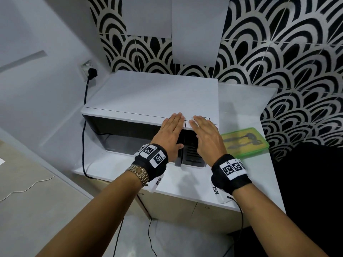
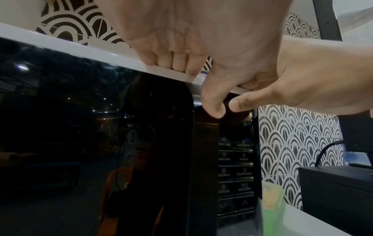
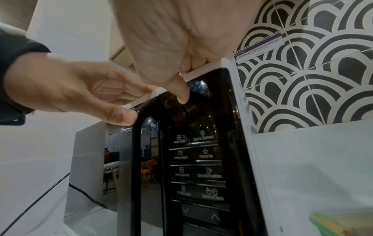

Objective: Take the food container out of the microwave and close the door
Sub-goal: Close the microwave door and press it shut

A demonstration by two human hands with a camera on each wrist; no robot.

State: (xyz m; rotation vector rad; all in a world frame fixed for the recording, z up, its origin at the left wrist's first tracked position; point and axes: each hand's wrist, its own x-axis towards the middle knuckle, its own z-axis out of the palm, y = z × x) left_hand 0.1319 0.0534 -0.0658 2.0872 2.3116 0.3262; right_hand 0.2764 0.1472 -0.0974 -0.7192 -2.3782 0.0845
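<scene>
Left hand [image 1: 171,133] and right hand [image 1: 207,135], fingers straight, flat across top front edge of microwave [image 1: 152,95]; thumbs against closed door [image 1: 118,134]. Green-lidded food container [image 1: 244,141] on counter [image 1: 185,180], at 3 o'clock beside microwave.

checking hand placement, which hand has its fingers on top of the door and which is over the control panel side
The left hand rests its fingers on the top edge of the microwave door. The right hand lies beside it over the control panel side, nearer the green container.

Control panel [image 3: 198,167] reads "Quick Defrost", "Favorite", "Microwave"; wall notice [image 3: 260,49] seemingly headed "NOTICE".
</scene>
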